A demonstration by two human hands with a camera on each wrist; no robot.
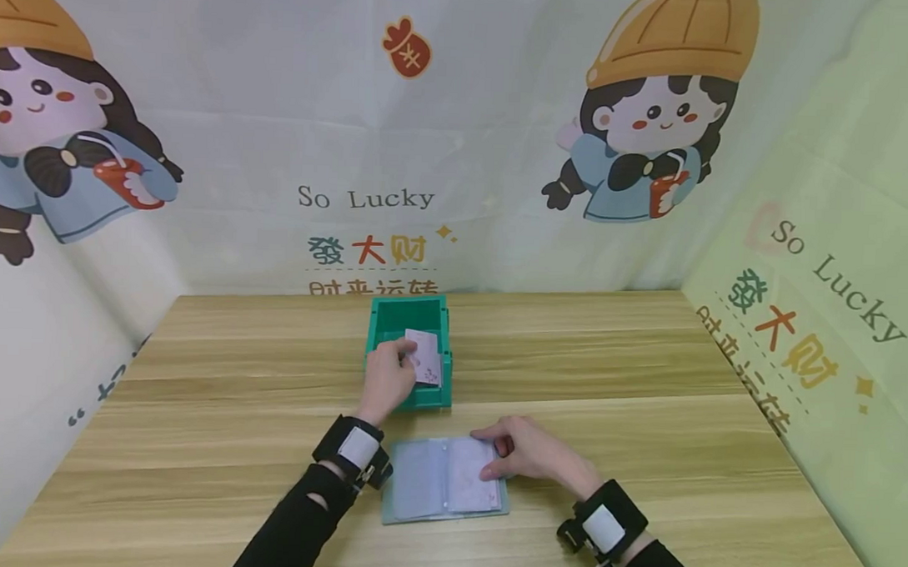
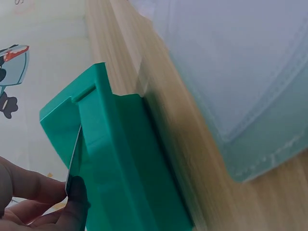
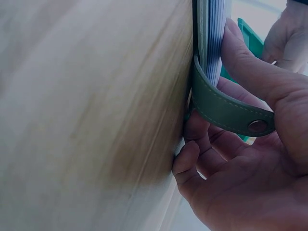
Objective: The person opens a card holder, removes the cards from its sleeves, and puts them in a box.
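Note:
My left hand [image 1: 387,380] pinches a pale card [image 1: 424,354] with a small printed pattern, over the front part of a green plastic box [image 1: 424,400]. In the left wrist view the card [image 2: 74,153] shows edge-on between thumb and finger, against the box's inside. A small card album [image 1: 419,482] with a pale green cover lies open in front of the box, clear pocket pages facing up. My right hand [image 1: 534,451] holds its right edge. The right wrist view shows the thumb on the pages and curled fingers beside the green snap strap [image 3: 226,109].
A wood-grain table [image 1: 271,352] carries the box and album. White printed cloth [image 1: 497,135] stands behind it and along both sides. Black wrist cameras [image 1: 609,524] are strapped on both arms.

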